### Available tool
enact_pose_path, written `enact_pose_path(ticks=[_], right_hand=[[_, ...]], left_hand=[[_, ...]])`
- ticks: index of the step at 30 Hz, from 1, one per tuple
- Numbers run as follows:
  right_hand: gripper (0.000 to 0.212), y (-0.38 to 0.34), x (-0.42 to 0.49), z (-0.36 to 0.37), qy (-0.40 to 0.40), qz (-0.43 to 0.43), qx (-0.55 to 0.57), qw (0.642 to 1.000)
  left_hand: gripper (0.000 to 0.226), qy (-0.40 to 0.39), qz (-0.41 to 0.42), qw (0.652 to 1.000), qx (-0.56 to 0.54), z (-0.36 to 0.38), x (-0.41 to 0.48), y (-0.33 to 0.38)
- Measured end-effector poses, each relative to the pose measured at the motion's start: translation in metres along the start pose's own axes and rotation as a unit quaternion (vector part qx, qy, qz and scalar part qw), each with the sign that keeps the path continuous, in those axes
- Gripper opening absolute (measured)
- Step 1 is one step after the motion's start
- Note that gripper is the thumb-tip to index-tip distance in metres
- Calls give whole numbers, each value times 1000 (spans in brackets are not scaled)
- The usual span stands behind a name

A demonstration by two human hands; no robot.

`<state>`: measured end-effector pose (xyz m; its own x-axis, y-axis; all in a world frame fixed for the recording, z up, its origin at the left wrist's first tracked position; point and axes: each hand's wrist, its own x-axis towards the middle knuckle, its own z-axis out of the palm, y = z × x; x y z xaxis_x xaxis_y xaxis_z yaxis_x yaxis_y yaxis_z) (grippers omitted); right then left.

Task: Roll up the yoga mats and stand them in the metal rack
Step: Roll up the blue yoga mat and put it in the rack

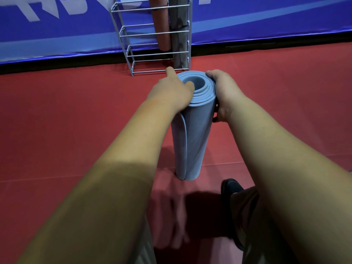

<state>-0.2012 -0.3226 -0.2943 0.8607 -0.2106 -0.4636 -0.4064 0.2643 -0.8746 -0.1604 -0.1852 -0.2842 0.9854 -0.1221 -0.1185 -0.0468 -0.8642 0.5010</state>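
A rolled light-blue yoga mat [192, 138] stands upright on the red floor in front of me. My left hand [175, 92] grips its top from the left, thumb over the rim into the hollow core. Around the top right side curls my right hand [222, 92], which also holds a dark strap against the roll. The metal rack [152, 54] stands just behind, against the wall. In it stand a rolled reddish-brown mat [162, 25] and a rolled grey mat [180, 35].
A blue banner [57, 31] covers the wall behind the rack. Red floor [76, 111] stretches to both sides. My dark shoe [230, 187] and trouser leg are on the floor near the mat's base.
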Motion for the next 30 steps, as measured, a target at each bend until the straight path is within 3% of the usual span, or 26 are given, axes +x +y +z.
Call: enact_pose_path(ticks=[3, 8, 11, 16, 21, 26, 30], right_hand=[[36, 1, 3, 4, 21, -33, -9, 999], [34, 0, 9, 12, 82, -67, -130, 986], [24, 0, 7, 17, 80, -114, -177, 974], [50, 5, 14, 16, 86, -206, -246, 943], [39, 3, 21, 16, 82, -213, -248, 941], [41, 4, 27, 14, 73, -198, -195, 958], [29, 4, 28, 13, 66, -200, -145, 967]], left_hand=[[67, -7, -27, 1000, 3, -3, 1, 0], [68, -18, -45, 998, -29, -8, 3, -3], [72, -23, -47, 998, -37, -11, 4, -3], [48, -54, -75, 989, -113, -11, 10, -3], [36, -84, -72, 977, -184, -13, 12, -11], [39, -95, -49, 974, -198, -13, 13, -16], [47, -82, -30, 977, -197, -8, 14, -19]])
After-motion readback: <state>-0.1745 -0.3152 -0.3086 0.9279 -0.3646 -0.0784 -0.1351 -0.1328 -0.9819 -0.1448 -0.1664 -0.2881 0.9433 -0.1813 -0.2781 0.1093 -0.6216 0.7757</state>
